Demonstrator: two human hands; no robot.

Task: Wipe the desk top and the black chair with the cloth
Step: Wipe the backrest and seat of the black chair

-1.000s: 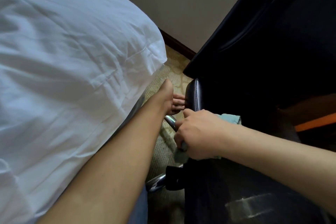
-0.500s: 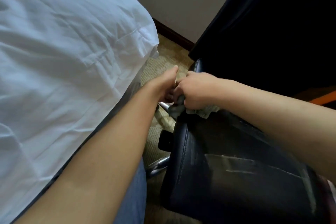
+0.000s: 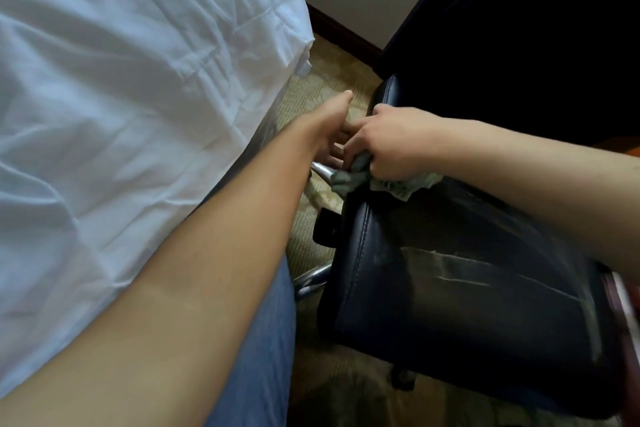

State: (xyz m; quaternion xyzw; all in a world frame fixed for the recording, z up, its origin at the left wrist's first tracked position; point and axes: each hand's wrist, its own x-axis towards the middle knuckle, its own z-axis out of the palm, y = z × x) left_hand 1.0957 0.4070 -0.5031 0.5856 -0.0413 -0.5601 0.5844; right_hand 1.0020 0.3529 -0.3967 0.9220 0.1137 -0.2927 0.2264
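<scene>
Reaching in from the right edge of the view, the right hand (image 3: 391,140) sits knuckles-up at the far left corner of the black chair (image 3: 460,274) seat, its fingers curled tightly down around a bunched pale green cloth (image 3: 349,177). Part of the cloth spills out under the fist on both sides: one crumpled lobe hangs over the seat's left edge, and another lies against the dark leather just right of the hand. The right forearm crosses over the seat, above its back half.

The left arm stretches forward from the lower left, long and nearly straight, with the left hand (image 3: 332,135) just beside the right one. Its thumb points up and away, and its fingers extend toward the right hand's knuckles, apparently touching or nearly touching them; they look fairly straight, but their tips are hidden behind the right hand, so I cannot tell whether they hold anything.

A chrome armrest bar (image 3: 320,168) shows just below the left hand, next to the hanging cloth, and a second chrome piece (image 3: 311,279) juts out lower down beside the seat. The seat's surface carries pale streaks across its middle.

A rumpled white duvet (image 3: 121,97) fills the left side, close against the left forearm. Patterned beige carpet (image 3: 311,104) runs between bed and chair, meeting a dark baseboard (image 3: 343,35) under a pale wall. Blue trouser fabric (image 3: 259,357) lies beneath the left arm.
</scene>
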